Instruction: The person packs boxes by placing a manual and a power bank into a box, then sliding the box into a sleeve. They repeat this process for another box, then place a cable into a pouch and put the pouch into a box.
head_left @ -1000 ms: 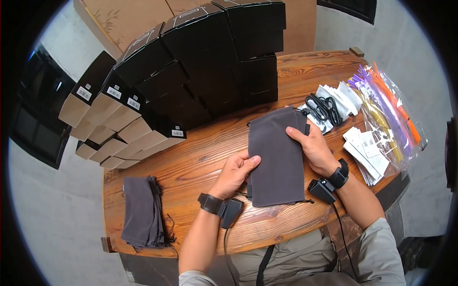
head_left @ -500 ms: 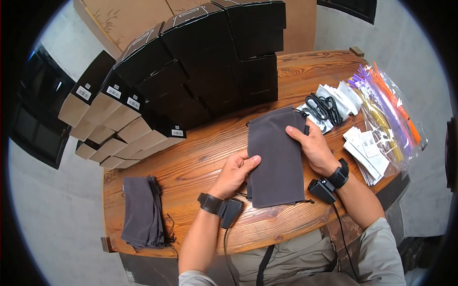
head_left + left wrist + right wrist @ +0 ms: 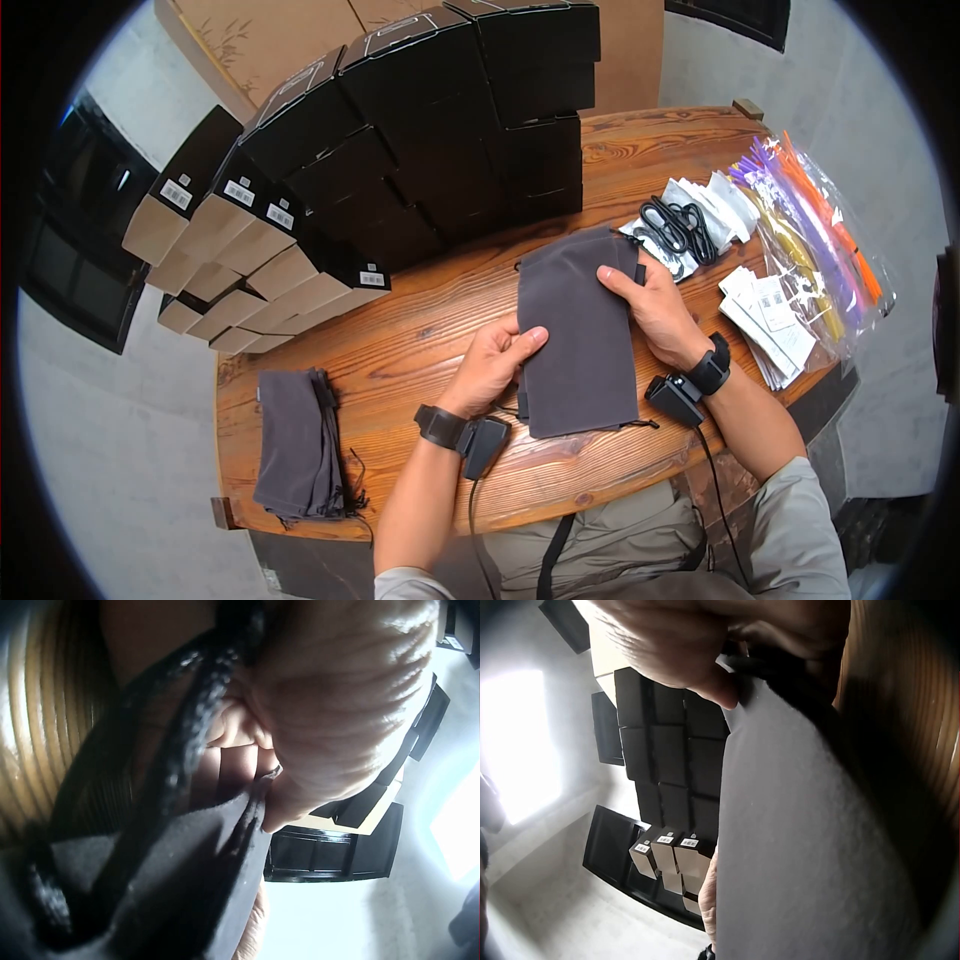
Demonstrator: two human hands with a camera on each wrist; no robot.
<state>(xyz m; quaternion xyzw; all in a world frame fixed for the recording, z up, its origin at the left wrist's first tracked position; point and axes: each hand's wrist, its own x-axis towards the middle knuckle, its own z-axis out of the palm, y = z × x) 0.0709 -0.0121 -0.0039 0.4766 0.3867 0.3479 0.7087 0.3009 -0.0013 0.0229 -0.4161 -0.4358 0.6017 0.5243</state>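
Note:
Both hands hold a dark grey drawstring pouch (image 3: 578, 350) above the front middle of the table. My left hand (image 3: 492, 362) pinches its left edge, thumb on top and the other fingers underneath. On the opposite edge, higher up, my right hand (image 3: 657, 308) grips it the same way, thumb lying on the cloth. Black cord pokes out at the pouch's corners. In the left wrist view the cloth (image 3: 202, 877) is caught between thumb and fingers, with blurred black cord in front. The right wrist view shows the pouch's smooth face (image 3: 795, 840) hanging from the thumb's grip.
A folded pile of similar grey pouches (image 3: 295, 445) lies at the table's left. Stacked black boxes (image 3: 430, 140) form a wall at the back. To the right are coiled black cables (image 3: 680, 228), white paper slips (image 3: 770, 325) and a clear bag of coloured strips (image 3: 820, 240).
The top edge of the pouch has dipped slightly toward the person. Both hands keep their grip and have hardly moved.

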